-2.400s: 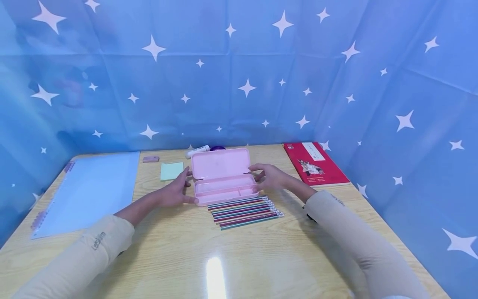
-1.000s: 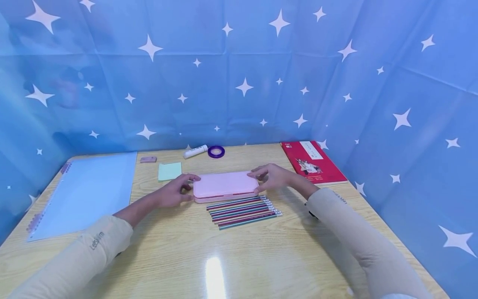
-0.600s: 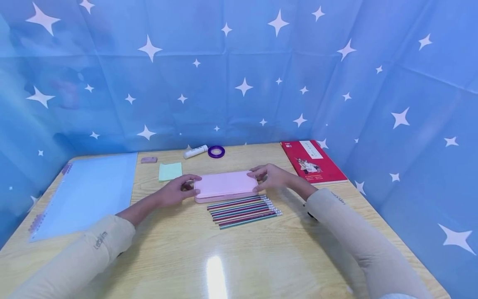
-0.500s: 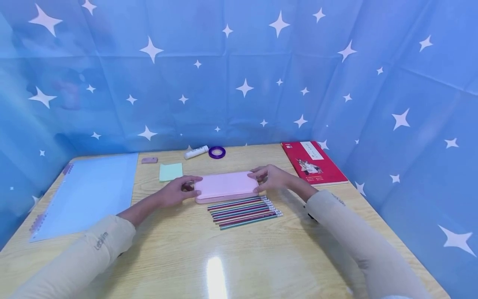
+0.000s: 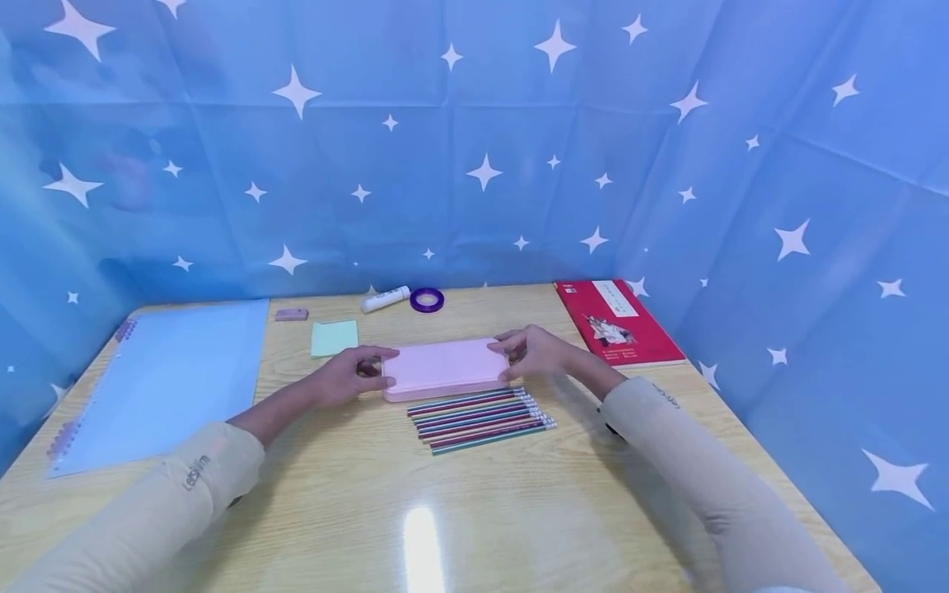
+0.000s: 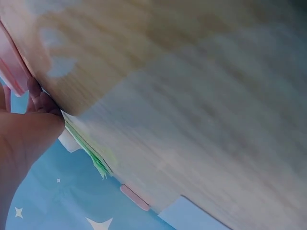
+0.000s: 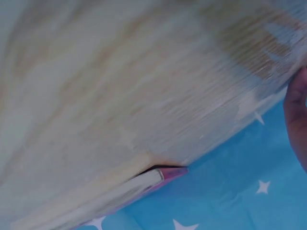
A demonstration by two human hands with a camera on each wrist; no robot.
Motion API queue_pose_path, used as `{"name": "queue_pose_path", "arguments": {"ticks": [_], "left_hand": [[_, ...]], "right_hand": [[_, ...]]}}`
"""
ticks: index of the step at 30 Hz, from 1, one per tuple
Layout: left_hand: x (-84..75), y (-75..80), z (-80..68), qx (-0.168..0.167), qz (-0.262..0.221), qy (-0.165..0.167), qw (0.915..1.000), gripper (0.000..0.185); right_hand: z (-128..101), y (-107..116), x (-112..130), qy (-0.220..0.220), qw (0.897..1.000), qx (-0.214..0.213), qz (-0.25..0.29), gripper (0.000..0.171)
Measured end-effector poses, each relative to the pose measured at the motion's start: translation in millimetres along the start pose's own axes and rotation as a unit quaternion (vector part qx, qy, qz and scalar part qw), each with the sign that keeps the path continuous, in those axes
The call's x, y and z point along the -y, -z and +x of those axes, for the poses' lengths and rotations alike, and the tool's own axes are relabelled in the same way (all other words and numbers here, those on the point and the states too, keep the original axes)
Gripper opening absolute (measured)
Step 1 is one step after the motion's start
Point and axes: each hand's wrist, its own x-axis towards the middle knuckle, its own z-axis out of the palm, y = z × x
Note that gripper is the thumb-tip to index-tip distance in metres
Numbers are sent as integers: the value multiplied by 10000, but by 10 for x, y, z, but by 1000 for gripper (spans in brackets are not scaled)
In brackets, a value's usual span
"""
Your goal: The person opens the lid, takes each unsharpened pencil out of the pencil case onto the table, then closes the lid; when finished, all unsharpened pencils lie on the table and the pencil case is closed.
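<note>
A pink pencil case [image 5: 445,368] lies closed and flat on the wooden table [image 5: 474,502], near its middle. My left hand [image 5: 354,375] holds the case's left end, fingers on the lid and thumb at the front edge. My right hand [image 5: 530,352] holds the right end the same way. A row of several coloured pencils [image 5: 478,412] lies just in front of the case. In the left wrist view the case's pink edge [image 6: 12,67] shows beside my fingertips [image 6: 41,101]. The right wrist view shows only one finger [image 7: 297,115] at its edge.
A red book [image 5: 619,321] [image 7: 148,179] lies at the back right. A pale blue folder [image 5: 163,379] covers the left side. Green sticky notes [image 5: 334,338] [image 6: 91,153], a pink eraser [image 5: 292,314] [image 6: 134,197], a glue stick [image 5: 385,298] and a purple tape roll [image 5: 427,299] lie behind the case. Blue starred cloth walls surround the table.
The case's lid stood open 2.4 s ago and now lies closed. Both hands have stayed at the case's ends, with their fingers now over the lid.
</note>
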Motion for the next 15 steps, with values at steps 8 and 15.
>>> {"name": "queue_pose_path", "arguments": {"ticks": [8,15], "left_hand": [[-62,-15,6,124,343,-24,9993,54],[-101,-6,16,338,435,23,9985,56]], "right_hand": [[-76,-46,-16,-2,10000,-6,-4,66],[-89,-15,31,-103,9996,44,-249,66]]}}
